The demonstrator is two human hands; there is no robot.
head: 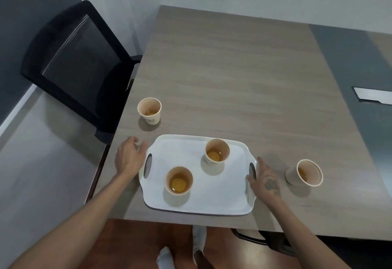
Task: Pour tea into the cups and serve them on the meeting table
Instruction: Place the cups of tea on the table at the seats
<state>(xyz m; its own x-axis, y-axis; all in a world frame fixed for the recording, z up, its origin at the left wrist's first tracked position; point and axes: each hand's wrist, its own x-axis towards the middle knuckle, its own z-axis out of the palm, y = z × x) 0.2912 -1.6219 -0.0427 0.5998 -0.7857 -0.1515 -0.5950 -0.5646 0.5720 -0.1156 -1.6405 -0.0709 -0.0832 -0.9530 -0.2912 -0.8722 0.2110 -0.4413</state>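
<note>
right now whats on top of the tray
Two paper cups stand on the white tray: the near cup and the far cup, each holding amber tea. The rest of its top is bare. What lies under the tray cannot be seen.

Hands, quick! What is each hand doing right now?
Left hand: open, holding nothing, at the white tray's left handle.
Right hand: open, holding nothing, fingertips at the tray's right handle.

Arms: bare to the elbow, no sleeves in view
Left hand (129, 158): bare, no ring or watch seen
Right hand (266, 180): dark tattoo on its back, design too blurred to read
Feet: white socks (199, 239), no shoes
</note>
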